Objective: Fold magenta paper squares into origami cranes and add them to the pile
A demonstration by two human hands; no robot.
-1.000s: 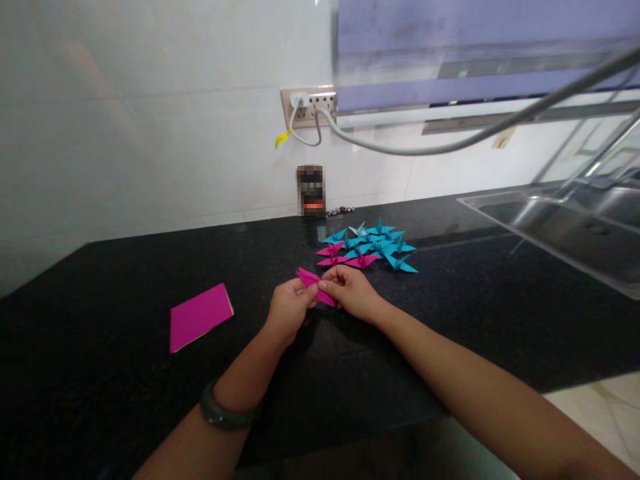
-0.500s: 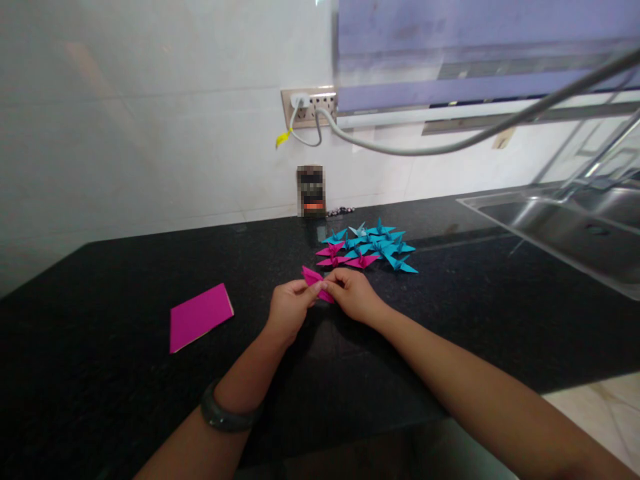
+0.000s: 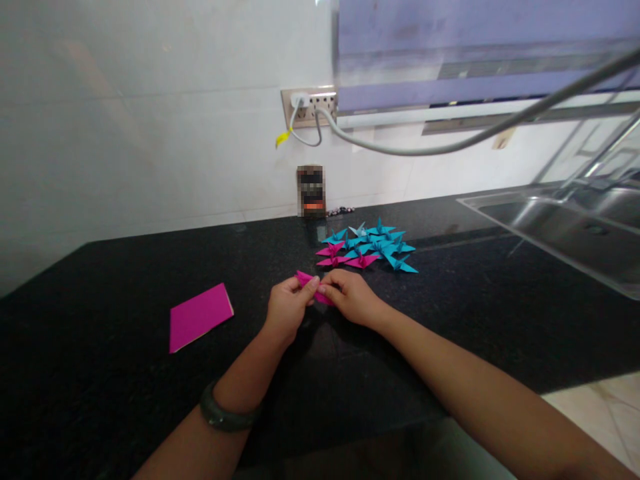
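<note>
Between my two hands, a little above the dark countertop, is a small piece of folded pink paper. My left hand pinches its left part, thumb on top. My right hand grips the right part between thumb and forefinger. The fingers cover much of the paper, so its exact shape is hidden. Just beyond my hands stand several folded paper cranes: pink cranes in front and on the left, blue cranes behind and to the right. A stack of square pink paper lies left of my left hand.
A black countertop runs along a white tiled wall. A blurred-out upright object leans at the wall beside a beaded string. At right is a steel sink. A grey cable hangs from the wall socket.
The folded pink paper and my left hand have shifted slightly left. My right hand's fingers have moved a little along the paper. The cranes and the paper stack have stayed put.
</note>
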